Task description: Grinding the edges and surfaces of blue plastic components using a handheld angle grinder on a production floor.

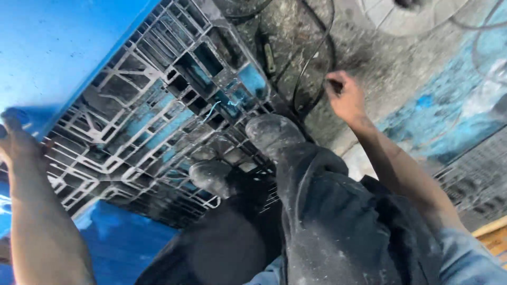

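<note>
two hands, left [18,140] and right [344,95], two dusty shoes [272,132], one grid pallet [158,116], one black cable [311,63].

The left hand [16,138] is raised at the far left, fingers curled and closed over an edge, its bare forearm running straight down to the bottom border. The right hand [344,95] reaches forward and out, loosely fisted, knuckles up, fingers folded under with nothing visible in them. Its forearm slants back down to the right, into a rolled pale-blue sleeve [467,258]. Between the arms, both legs in dark trousers extend forward, with two dusty shoes ahead of the knees.
</note>
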